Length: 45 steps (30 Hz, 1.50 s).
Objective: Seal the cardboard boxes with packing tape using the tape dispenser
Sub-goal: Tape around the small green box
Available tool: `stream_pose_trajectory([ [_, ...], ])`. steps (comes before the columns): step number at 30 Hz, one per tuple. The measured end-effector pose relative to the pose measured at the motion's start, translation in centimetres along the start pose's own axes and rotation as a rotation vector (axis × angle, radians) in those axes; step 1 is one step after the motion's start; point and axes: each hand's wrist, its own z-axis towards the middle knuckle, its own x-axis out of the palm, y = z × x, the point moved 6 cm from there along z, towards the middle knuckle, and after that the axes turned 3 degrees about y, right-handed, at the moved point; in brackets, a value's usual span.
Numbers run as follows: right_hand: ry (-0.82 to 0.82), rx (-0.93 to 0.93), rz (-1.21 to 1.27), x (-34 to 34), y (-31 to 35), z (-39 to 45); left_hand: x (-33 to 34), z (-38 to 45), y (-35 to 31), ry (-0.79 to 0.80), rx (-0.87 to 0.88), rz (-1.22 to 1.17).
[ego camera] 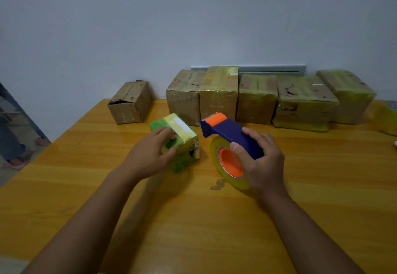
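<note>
The tape dispenser is gripped by the right hand, fingers curled round its blue handle; its orange head is pointed away, up and to the left; the green box is held just left of it on the surface by the left hand, fingers clamped on its near side; its long axis runs away from the person; no label can be read; taped cardboard boxes are lined up behind.

Green box, blue-and-orange tape dispenser
</note>
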Motion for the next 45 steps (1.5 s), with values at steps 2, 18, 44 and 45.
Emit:
stream_pose_trajectory([
  [2,0.010,-0.007,-0.004,0.1,0.1,-0.1,0.0,-0.1,0.4,0.016,0.037,-0.054],
  [18,0.090,0.052,0.182,0.3,0.4,-0.2,0.4,-1.6,2.2,0.040,0.132,-0.214],
  [44,0.370,-0.076,0.345,0.1,3.6,-0.4,-2.9,-3.1,-3.5,0.146,-0.465,-1.121],
  [45,0.372,-0.083,0.344,0.1,3.7,-0.4,-2.8,-3.1,-3.6,0.181,-0.462,-1.156],
])
